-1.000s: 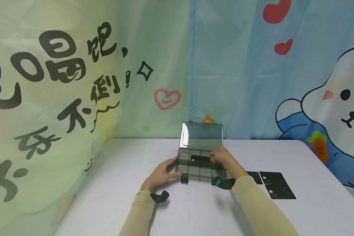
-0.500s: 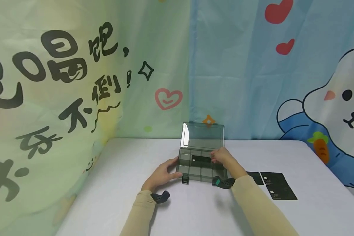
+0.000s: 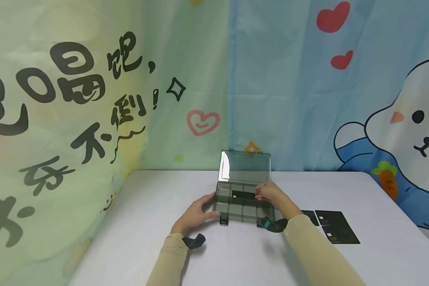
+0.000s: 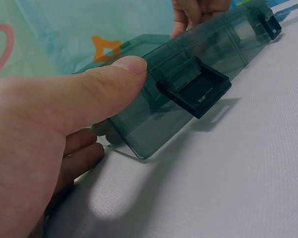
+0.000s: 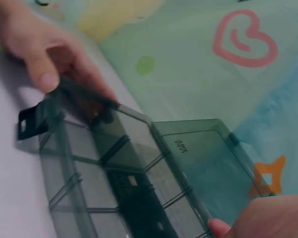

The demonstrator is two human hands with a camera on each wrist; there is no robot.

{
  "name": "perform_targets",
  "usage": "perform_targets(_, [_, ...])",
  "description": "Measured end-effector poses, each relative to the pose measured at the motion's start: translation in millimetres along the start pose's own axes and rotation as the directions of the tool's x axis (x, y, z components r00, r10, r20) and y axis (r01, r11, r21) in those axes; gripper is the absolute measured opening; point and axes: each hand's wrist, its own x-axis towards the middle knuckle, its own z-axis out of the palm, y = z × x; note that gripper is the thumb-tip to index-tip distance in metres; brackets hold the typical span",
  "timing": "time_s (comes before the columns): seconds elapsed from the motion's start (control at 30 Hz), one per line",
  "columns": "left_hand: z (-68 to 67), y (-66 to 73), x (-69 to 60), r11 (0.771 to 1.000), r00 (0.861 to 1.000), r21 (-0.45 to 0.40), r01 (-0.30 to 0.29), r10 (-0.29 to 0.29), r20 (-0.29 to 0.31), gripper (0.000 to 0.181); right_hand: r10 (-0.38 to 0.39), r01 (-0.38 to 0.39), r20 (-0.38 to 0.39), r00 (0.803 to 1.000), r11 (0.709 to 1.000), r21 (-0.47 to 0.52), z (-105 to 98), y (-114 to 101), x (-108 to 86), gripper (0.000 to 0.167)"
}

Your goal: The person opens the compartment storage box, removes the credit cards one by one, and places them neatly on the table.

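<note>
A smoky transparent compartment box [image 3: 242, 212] stands on the table with its lid [image 3: 245, 166] raised at the back. My left hand [image 3: 196, 214] grips its left side, thumb on the front corner and fingers round the side wall, beside a black latch [image 4: 196, 91]. A black card [image 3: 242, 194] with a small pale square lies inside across the dividers. Above the box's right half, my right hand [image 3: 271, 192] has curled fingers at the card's right end and appears to pinch it; the fingertips are partly hidden.
Several black cards marked VIP [image 3: 334, 222] lie on the white table [image 3: 128, 238] right of the box, partly behind the right forearm. A printed curtain [image 3: 186, 59] hangs along the table's back edge, close behind the lid.
The view shifts slightly. Both hands stay at the box, and the card inside keeps nearly the same place.
</note>
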Motion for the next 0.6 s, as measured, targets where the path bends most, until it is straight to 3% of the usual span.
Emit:
perform_targets(0.07, [0.8,-0.4,-0.6,1.0,1.0,0.002,0.005,-0.005,0.001,0.083,-0.044,0.037,-0.043,0.998,0.986,-0.163,9.9,-19.8,-27.2,0.029])
perform_targets(0.1, [1.2,-0.6,-0.8,1.0,1.0,0.004,0.006,-0.006,0.003,0.083,-0.103,0.092,-0.034,0.994,0.967,-0.237,12.7,-23.6,-34.2,0.026])
perform_targets(0.2, [-0.9,-1.5,-0.4,1.0,1.0,0.021,0.005,-0.005,0.001,0.083,-0.26,0.246,0.024,0.965,0.872,-0.423,21.1,-37.0,-48.5,0.02])
perform_targets(0.3, [-2.5,-2.4,-0.2,1.0,1.0,0.027,0.006,-0.006,0.002,0.084,-0.348,0.358,0.116,0.93,0.792,-0.494,25.3,-40.5,-46.8,0.025])
perform_targets(0.43, [-2.4,-3.2,0.1,1.0,1.0,0.019,0.023,-0.023,0.004,0.084,-0.371,0.414,0.195,0.908,0.724,-0.552,27.3,-42.5,-37.2,0.03])
perform_targets(0.5, [-1.3,-3.5,0.6,0.999,0.999,0.022,0.036,-0.037,0.007,0.085,-0.394,0.451,0.234,0.889,0.66,-0.601,26.8,-43.3,-31.7,0.029])
perform_targets(0.6, [-0.1,-3.5,0.7,0.999,0.999,0.033,0.039,-0.039,0.01,0.084,-0.454,0.555,0.346,0.821,0.494,-0.669,25.2,-46.0,-24.1,0.028])
